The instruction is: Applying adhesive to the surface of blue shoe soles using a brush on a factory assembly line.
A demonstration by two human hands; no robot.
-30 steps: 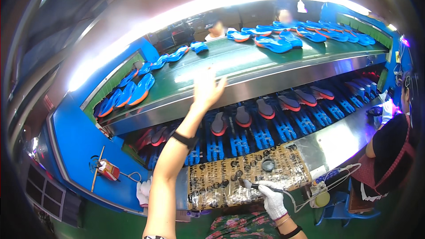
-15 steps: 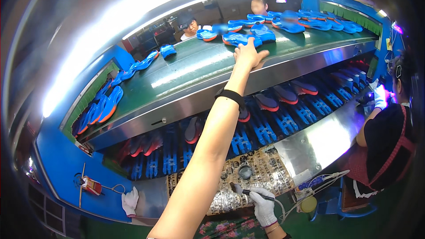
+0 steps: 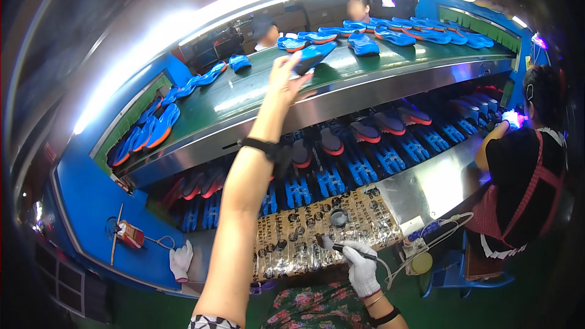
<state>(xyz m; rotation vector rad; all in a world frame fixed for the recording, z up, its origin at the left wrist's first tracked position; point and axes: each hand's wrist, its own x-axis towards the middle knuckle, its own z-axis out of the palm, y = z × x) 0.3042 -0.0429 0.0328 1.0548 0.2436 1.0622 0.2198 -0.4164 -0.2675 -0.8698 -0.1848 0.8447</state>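
Observation:
My bare left hand [image 3: 285, 80] reaches out over the upper conveyor and grips a blue shoe sole [image 3: 321, 52] by one end. That sole is lifted and tilted, with its dark underside partly showing; it looks a little blurred. My right hand [image 3: 364, 271], in a white knitted glove, holds a brush [image 3: 329, 243] with a dark handle and a cord or tube running from it. The bristles are above the taped work surface [image 3: 292, 240], close to a small round pot [image 3: 338, 217]. Another blue sole [image 3: 364, 43] rests on the belt right of my left hand.
The green conveyor belt [image 3: 244, 94] carries several blue soles with orange edges. Below, a rack [image 3: 359, 170] holds dark soles with red edges. A white glove [image 3: 180, 261] lies at left. A co-worker [image 3: 518, 170] sits at right; two people are behind the belt.
My left hand has closed on a blue sole, lifted it off the belt and drawn it to the left. My right hand with the brush has hardly moved.

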